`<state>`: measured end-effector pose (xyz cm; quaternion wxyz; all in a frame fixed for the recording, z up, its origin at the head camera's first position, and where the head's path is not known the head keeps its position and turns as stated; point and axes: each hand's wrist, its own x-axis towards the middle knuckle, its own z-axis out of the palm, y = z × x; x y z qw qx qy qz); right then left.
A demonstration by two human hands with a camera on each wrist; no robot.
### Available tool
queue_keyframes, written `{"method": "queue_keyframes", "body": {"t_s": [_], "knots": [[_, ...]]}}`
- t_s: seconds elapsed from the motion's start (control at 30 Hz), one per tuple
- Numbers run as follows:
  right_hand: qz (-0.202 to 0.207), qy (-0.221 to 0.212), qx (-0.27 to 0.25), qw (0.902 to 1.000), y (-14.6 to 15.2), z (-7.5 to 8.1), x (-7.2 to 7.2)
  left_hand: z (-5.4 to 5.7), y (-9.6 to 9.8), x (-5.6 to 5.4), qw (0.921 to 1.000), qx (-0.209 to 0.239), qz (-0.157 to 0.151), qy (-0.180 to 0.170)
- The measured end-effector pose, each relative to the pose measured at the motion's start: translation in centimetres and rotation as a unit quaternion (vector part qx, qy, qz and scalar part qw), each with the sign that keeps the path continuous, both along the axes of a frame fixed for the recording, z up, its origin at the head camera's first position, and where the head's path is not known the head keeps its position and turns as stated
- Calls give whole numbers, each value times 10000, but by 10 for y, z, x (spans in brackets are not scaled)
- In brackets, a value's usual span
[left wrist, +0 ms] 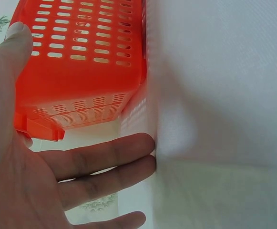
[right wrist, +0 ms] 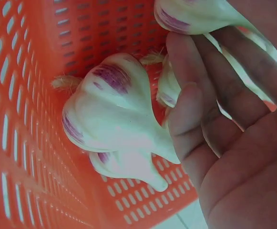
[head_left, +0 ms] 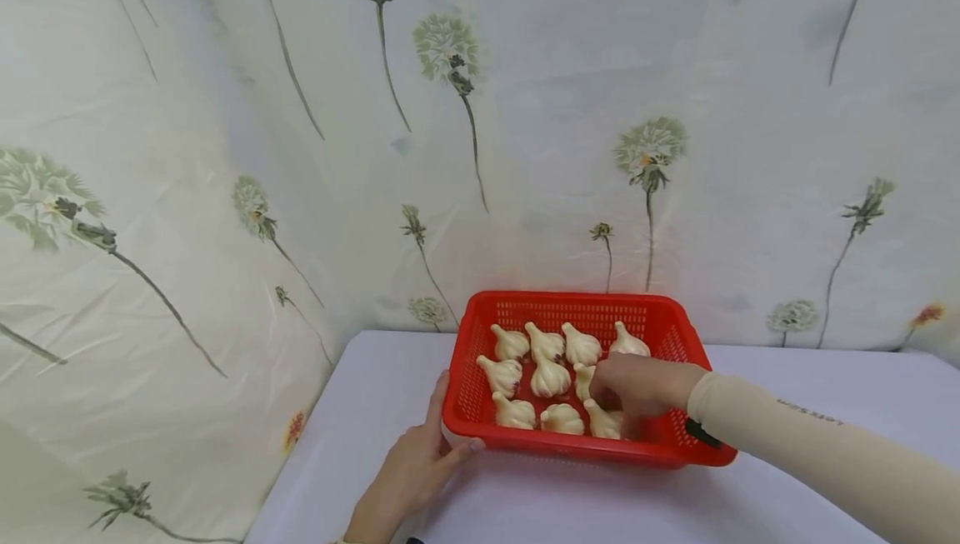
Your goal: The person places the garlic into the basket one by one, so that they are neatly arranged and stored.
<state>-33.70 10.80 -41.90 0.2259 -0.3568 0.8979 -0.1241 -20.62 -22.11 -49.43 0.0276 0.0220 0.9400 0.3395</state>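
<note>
Several garlic bulbs (head_left: 550, 379), pale with purple streaks, lie in a red plastic basket (head_left: 577, 442). My left hand (head_left: 411, 465) holds the basket's near left corner, the thumb on the front side and the index finger along the left side. In the left wrist view the other fingers (left wrist: 105, 155) stretch out straight below the basket. My right hand (head_left: 637, 390) reaches down among the bulbs. In the right wrist view its fingers hold a bulb (right wrist: 188, 16) near the neck, partly hidden by the hand. A larger-looking bulb (right wrist: 114, 105) lies beside the fingertips.
The basket stands on a white-covered table (head_left: 390, 361), close to a wall hung with dandelion-patterned cloth (head_left: 525, 194). Slotted basket walls (right wrist: 14, 119) rise around the right hand. Another patterned cloth (head_left: 150, 377) hangs along the left side.
</note>
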Motion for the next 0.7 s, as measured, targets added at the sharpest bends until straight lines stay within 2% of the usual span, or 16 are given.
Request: {"method": "queue_keyframes", "body": {"t_s": [0.23,0.4,0.6,0.7], "knots": [[130,202,125,9996,-1,1,4,2,2,1,10000,-40,-3,8],[277,177,132,9994,2,5,5,4,3,2,10000,-29,28,-37],[-94,-73,-114,9999,13,12,3,4,3,2,10000,17,21,-86],[-271,39,-248,9993,20,16,3,5,1,3,9997,81,4,-215]]}}
